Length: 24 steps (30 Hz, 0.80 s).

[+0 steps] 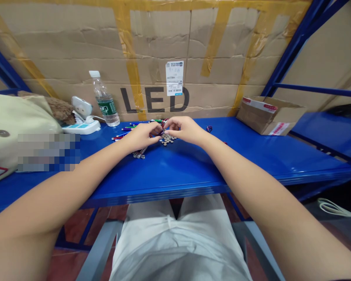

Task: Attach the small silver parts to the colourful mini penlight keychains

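Note:
My left hand [143,134] and my right hand [183,129] meet over the blue shelf [193,168], fingers pinched together around a small item I cannot make out. Just under them lies a pile of small round metal pieces [167,139]. Thin coloured pen-like sticks [128,130] lie to the left of the pile, some beneath my left hand. A few silver cylinders [140,154] rest near my left wrist.
A water bottle [105,99] stands at the back left beside a white power strip [82,125] and a cream bag [14,128]. A small cardboard box [269,115] sits at the right. Cardboard marked LED [155,99] lines the back.

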Each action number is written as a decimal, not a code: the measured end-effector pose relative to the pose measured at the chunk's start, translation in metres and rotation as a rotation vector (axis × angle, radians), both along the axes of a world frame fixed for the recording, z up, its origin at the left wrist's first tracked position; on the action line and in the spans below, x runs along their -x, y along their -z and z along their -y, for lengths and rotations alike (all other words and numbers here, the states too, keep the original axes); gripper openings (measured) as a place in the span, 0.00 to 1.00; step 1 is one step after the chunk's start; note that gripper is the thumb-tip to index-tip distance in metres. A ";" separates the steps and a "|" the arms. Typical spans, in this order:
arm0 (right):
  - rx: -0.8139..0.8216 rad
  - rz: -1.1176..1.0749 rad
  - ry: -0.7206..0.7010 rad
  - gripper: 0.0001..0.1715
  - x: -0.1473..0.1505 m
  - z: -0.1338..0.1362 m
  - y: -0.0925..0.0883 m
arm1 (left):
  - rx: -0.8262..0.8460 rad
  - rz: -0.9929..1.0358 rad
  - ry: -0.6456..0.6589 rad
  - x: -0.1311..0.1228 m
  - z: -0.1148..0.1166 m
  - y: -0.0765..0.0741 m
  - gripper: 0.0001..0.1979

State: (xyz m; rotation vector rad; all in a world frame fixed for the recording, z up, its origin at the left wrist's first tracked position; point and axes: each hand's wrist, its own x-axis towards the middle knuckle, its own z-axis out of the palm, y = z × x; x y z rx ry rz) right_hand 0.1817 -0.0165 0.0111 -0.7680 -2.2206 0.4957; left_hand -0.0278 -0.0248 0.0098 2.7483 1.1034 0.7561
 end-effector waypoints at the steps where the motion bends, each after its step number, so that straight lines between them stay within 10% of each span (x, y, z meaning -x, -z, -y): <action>1: 0.001 -0.008 -0.005 0.10 0.000 -0.001 0.000 | 0.007 0.007 0.004 0.000 -0.001 0.000 0.10; 24: -0.270 0.538 0.138 0.13 0.018 0.002 0.016 | 0.037 0.124 -0.068 0.009 -0.016 0.009 0.11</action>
